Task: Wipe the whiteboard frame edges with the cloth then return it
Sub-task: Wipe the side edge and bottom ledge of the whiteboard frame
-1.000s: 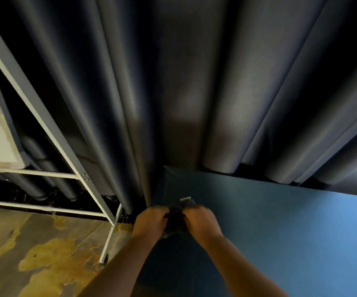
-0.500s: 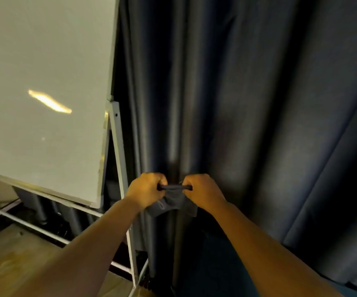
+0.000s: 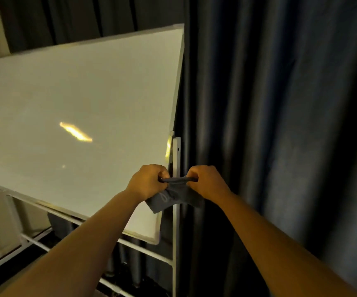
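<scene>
Hands — left [image 3: 146, 181] and right [image 3: 208, 182] both gripping cloth [image 3: 173, 195], stretched between them | beside whiteboard [image 3: 76, 125] right edge — curtain [image 3: 280, 125] behind

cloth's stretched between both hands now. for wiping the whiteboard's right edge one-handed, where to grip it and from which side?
Probably bunch the cloth at its taut top hem, where the left hand and right hand already pinch it, so the loose part hangs below as a pad. Approach from the right, curtain side: the whiteboard tilts, its right frame edge facing that way, beside the stand post.
</scene>
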